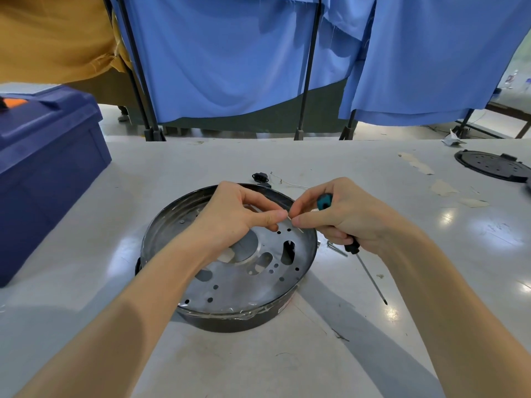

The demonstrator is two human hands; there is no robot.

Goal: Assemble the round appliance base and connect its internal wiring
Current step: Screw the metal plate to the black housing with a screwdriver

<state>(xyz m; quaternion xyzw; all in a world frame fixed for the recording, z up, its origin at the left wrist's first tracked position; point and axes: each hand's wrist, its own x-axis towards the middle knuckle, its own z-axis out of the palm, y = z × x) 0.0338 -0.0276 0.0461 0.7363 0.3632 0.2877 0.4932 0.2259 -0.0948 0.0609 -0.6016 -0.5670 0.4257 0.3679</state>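
Note:
The round appliance base (253, 288), a black shell with a perforated metal plate inside, lies upside down on the white table. Both hands hover over its far right part. My left hand (238, 216) pinches a thin white wire (293, 224) between thumb and forefinger. My right hand (342, 216) pinches the same wire from the other side and also holds a screwdriver (365, 265) with a black and teal handle tucked in its palm, the shaft pointing down to the right over the table.
A dark blue plastic box (48, 173) stands at the left. A small black socket part (261, 177) and a loose wire (287, 183) lie behind the base. A black round cover (494, 166) sits far right. Screws (336, 248) lie right of the base. Blue curtains hang behind.

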